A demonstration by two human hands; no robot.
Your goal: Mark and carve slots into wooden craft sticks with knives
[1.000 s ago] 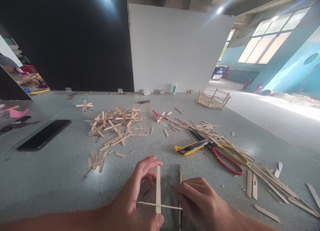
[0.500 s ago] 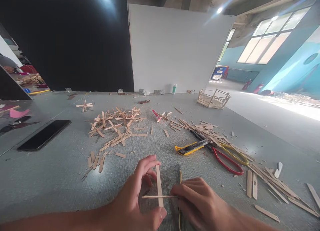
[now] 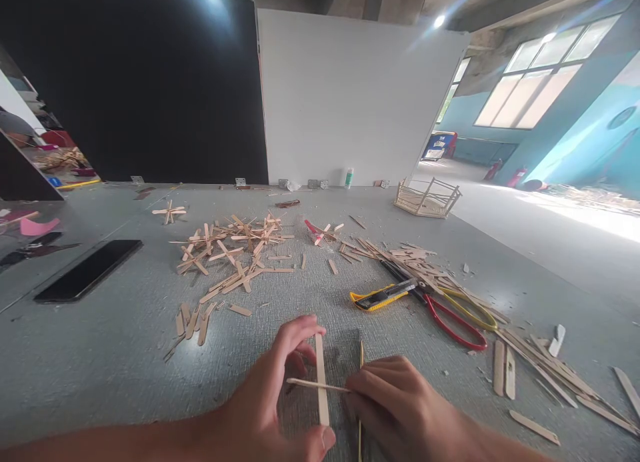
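My left hand is closed around a flat wooden craft stick, gripping its ends between fingertips and thumb so that it stands lengthwise before me. Pinched in my right hand is a second craft stick, seen edge-on. It points left and crosses the first stick near the middle; whether the two are joined I cannot tell. Under the right hand runs a narrow yellowish strip with a dark edge, its kind unclear and mostly covered by the fingers.
Crossed-stick pieces lie in a heap ahead. To the right are a yellow utility knife, pliers with red and yellow handles, and loose sticks. A stick-built frame stands farther back; a black phone lies left.
The stick in my right hand has tilted, its left end now higher. My left hand and its stick have shifted slightly right and toward me.
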